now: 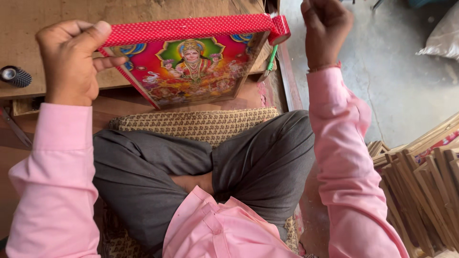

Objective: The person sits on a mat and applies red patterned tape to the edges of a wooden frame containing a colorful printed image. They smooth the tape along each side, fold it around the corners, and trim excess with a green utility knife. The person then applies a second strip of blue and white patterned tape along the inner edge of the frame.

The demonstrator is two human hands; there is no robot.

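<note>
A framed colourful picture stands tilted on its edge against the wooden bench, its top edge wrapped in red dotted tape. My left hand grips the frame's upper left corner, thumb on top of the tape. My right hand is raised beyond the frame's right corner, fingers closed, next to a red tape roll hanging at that corner. Whether the right hand holds the tape itself I cannot tell. My crossed legs in grey trousers fill the foreground.
A wooden bench top lies behind the picture, with a small dark round object at its left. A patterned cushion is under me. A stack of wooden frames lies at the right on the concrete floor.
</note>
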